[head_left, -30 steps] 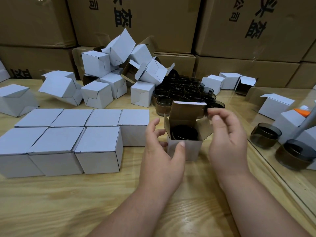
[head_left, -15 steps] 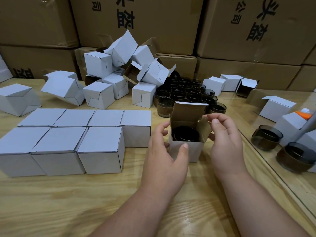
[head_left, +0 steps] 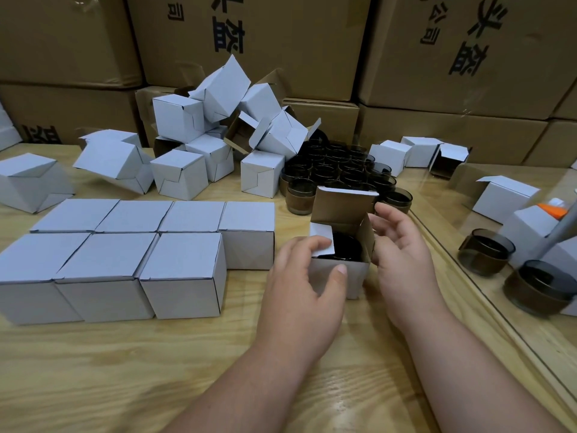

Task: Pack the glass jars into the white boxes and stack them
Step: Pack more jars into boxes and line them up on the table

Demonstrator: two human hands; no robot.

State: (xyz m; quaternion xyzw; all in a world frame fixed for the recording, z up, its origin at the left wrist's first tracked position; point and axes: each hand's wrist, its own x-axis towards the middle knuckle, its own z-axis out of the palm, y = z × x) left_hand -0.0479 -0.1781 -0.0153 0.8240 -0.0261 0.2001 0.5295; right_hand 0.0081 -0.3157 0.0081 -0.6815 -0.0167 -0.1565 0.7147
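Note:
A small white box [head_left: 356,276] stands open on the wooden table with a dark glass jar [head_left: 346,246] inside it. Its lid flap [head_left: 343,207] stands upright at the back. My left hand [head_left: 303,282] grips the box's left side, its fingers folding the left side flap over the jar and its thumb on the front. My right hand [head_left: 402,248] touches the right side flap with its fingers loosely bent. Several closed white boxes [head_left: 184,270] stand in two rows to the left. A cluster of dark glass jars [head_left: 340,170] sits behind the open box.
A loose heap of white boxes [head_left: 218,126] lies at the back, in front of large brown cartons [head_left: 281,42]. More white boxes [head_left: 505,195] and two dark jars [head_left: 485,251] sit on the right beyond a glass pane edge [head_left: 468,276]. An orange-tipped object [head_left: 554,209] is far right.
My left hand's fingers have pushed the left side flap down over the jar. My right hand has dropped from the lid flap to the right side flap.

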